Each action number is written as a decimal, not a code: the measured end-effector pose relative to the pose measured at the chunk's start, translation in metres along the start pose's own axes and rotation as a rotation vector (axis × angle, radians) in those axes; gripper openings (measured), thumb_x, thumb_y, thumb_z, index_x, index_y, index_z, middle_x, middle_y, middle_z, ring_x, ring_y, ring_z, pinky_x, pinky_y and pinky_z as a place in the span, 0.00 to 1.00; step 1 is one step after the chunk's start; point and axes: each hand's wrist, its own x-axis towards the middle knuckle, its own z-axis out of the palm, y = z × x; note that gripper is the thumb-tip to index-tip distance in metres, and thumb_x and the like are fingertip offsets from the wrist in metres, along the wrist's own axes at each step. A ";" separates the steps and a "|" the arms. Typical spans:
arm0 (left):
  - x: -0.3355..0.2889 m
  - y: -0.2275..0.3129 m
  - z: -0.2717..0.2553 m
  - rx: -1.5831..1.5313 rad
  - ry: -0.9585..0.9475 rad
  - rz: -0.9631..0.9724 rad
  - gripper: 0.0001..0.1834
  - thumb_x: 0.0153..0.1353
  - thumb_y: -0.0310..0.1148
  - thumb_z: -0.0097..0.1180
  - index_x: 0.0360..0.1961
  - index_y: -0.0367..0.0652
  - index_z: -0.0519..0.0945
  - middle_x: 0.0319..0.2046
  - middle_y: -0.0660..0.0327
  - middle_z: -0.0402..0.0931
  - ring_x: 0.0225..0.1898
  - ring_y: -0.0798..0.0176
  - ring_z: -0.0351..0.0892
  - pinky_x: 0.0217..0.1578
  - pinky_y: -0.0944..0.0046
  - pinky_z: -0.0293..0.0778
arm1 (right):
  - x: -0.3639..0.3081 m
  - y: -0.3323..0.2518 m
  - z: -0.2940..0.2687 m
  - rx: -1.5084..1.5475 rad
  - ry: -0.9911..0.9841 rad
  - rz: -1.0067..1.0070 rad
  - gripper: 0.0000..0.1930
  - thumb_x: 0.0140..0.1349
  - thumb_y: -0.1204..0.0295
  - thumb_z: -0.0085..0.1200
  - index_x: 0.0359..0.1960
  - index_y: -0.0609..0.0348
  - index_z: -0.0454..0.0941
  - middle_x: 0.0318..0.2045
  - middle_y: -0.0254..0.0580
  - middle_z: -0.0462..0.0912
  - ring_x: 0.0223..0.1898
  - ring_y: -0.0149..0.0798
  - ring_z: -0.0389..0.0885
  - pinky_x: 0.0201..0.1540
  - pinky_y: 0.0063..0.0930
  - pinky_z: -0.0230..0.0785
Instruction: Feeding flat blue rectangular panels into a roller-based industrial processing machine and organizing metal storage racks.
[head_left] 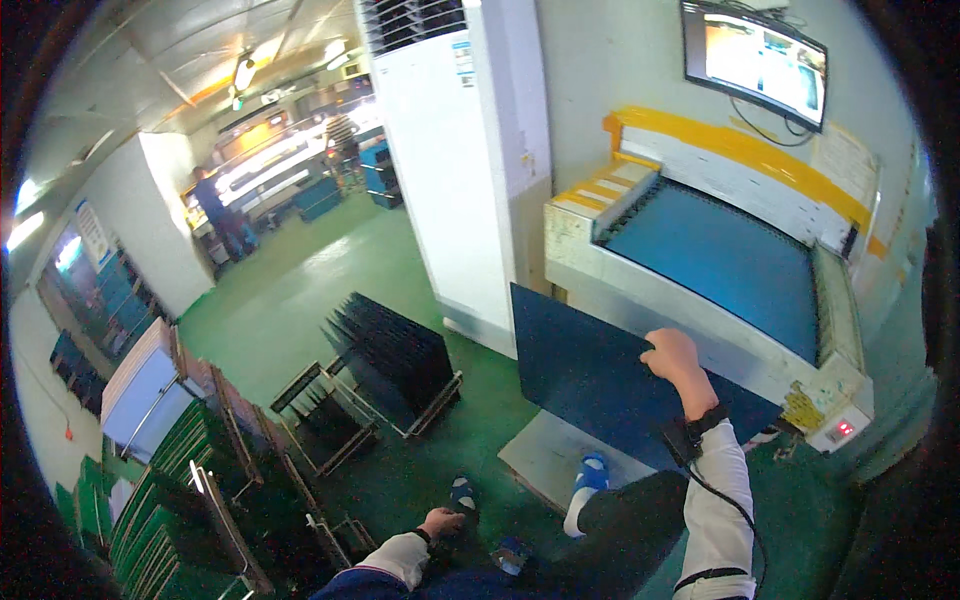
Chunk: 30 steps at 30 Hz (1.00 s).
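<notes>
Head view — flat, navy panel [588,362], right hand [672,357] pinching its edge, left hand [441,522] unclear

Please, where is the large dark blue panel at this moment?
In the head view, the dark blue panel is right of centre, its upper edge held by the right hand, in front of the white-and-yellow machine.

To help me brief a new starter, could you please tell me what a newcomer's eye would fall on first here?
Probably the large dark panel, gripped at its upper edge by the right hand, before the white machine at right. Next, perhaps, the tall white cabinet left of the machine, and the upright black panels standing centre-left.
</notes>
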 end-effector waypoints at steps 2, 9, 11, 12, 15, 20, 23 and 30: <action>-0.030 0.028 0.007 0.078 0.047 0.044 0.20 0.53 0.41 0.67 0.38 0.36 0.80 0.31 0.59 0.80 0.26 0.64 0.79 0.27 0.66 0.74 | 0.006 -0.001 0.001 -0.006 -0.064 0.015 0.13 0.47 0.64 0.61 0.33 0.56 0.83 0.34 0.51 0.83 0.41 0.54 0.81 0.44 0.47 0.73; -0.044 0.026 0.001 0.048 0.046 0.073 0.18 0.54 0.41 0.65 0.36 0.35 0.80 0.29 0.61 0.80 0.25 0.65 0.77 0.26 0.65 0.73 | 0.001 -0.025 0.010 0.009 -0.121 0.063 0.18 0.44 0.61 0.65 0.34 0.60 0.83 0.36 0.53 0.83 0.42 0.54 0.81 0.47 0.44 0.73; -0.048 0.025 0.002 0.031 0.047 0.054 0.18 0.55 0.40 0.64 0.37 0.35 0.80 0.28 0.61 0.79 0.25 0.65 0.76 0.25 0.65 0.73 | -0.001 -0.028 0.012 0.035 -0.117 0.076 0.18 0.44 0.61 0.65 0.34 0.60 0.83 0.36 0.53 0.83 0.42 0.54 0.81 0.47 0.44 0.73; -0.045 0.024 0.002 -0.009 0.022 0.042 0.18 0.55 0.40 0.64 0.37 0.35 0.80 0.28 0.61 0.79 0.25 0.65 0.76 0.24 0.65 0.73 | -0.002 -0.029 0.010 0.045 -0.108 0.087 0.18 0.44 0.61 0.65 0.34 0.60 0.83 0.36 0.53 0.83 0.42 0.53 0.81 0.47 0.44 0.73; -0.046 0.029 0.004 -0.011 0.011 0.017 0.17 0.56 0.40 0.64 0.37 0.35 0.79 0.27 0.61 0.78 0.24 0.64 0.76 0.24 0.65 0.73 | 0.001 -0.031 0.006 0.001 -0.185 0.076 0.17 0.45 0.61 0.66 0.34 0.59 0.83 0.37 0.52 0.83 0.42 0.53 0.81 0.45 0.43 0.74; -0.035 0.021 0.004 0.009 -0.014 0.012 0.17 0.56 0.41 0.64 0.36 0.36 0.78 0.28 0.61 0.77 0.25 0.64 0.76 0.24 0.64 0.73 | -0.001 -0.043 0.017 -0.165 -0.233 0.043 0.16 0.45 0.62 0.66 0.33 0.61 0.84 0.35 0.53 0.83 0.39 0.54 0.82 0.43 0.43 0.75; -0.037 0.028 0.008 0.044 -0.044 0.055 0.19 0.56 0.41 0.64 0.38 0.36 0.78 0.27 0.61 0.77 0.25 0.64 0.76 0.24 0.64 0.73 | -0.008 -0.043 0.013 -0.089 -0.165 0.061 0.15 0.44 0.65 0.65 0.32 0.62 0.84 0.33 0.54 0.83 0.39 0.55 0.82 0.43 0.43 0.75; -0.003 -0.003 0.004 0.074 -0.021 0.088 0.22 0.53 0.45 0.66 0.38 0.35 0.80 0.27 0.61 0.79 0.26 0.65 0.77 0.27 0.64 0.74 | -0.009 -0.046 0.016 -0.077 -0.178 0.007 0.13 0.44 0.67 0.62 0.28 0.64 0.83 0.31 0.56 0.83 0.37 0.55 0.82 0.40 0.44 0.75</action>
